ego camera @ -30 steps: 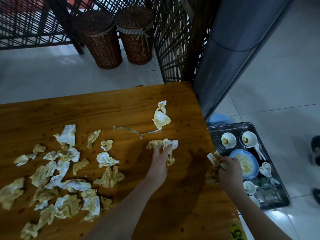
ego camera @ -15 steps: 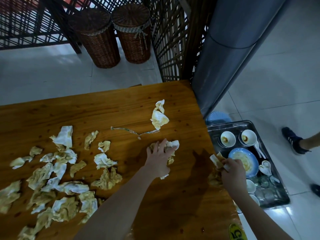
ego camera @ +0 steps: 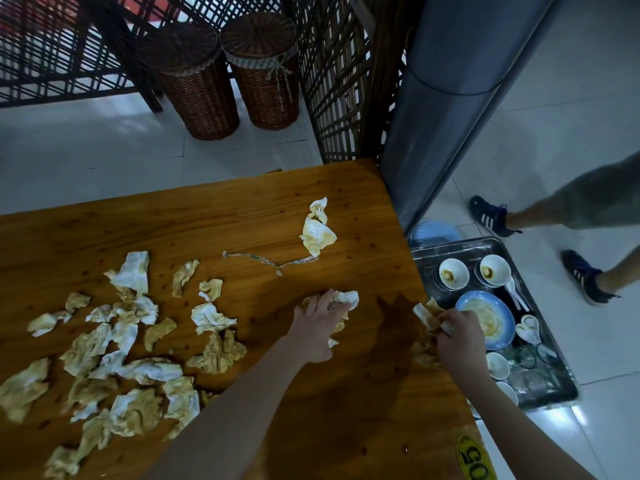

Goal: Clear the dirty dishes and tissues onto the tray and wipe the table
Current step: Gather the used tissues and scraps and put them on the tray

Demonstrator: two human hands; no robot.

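Left hand (ego camera: 320, 325) curls round a crumpled tissue wad (ego camera: 346, 297) on the wooden table (ego camera: 242, 220), right hand (ego camera: 459, 337) clutches a stained tissue bunch (ego camera: 424, 311) at the table's right edge beside the metal tray (ego camera: 457, 243) of dirty dishes, with scattered tissues (ego camera: 117, 341) further left.

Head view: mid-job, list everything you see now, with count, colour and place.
table: one, orange-brown wood, centre
tissues: many, white stained yellow, mostly table's left half
plastic strip: one, clear, mid-table
label: one, yellow, table's near right corner
tray: one, metal, low beside the table's right edge
bowls: at least four, white, both tray ends
plate: one, blue, mid-tray
spoons: at least two, white, tray's right side
glasses: count unclear, clear, tray's near end
baskets: two, brown wicker, floor beyond the table
screen: one, dark lattice, behind baskets
pillar: one, grey, right of the screen
passer-by's legs: two, dark shoes, right of tray
left hand: fingers grip tissues on the table
right hand: fingers hold tissues at the table's right edge
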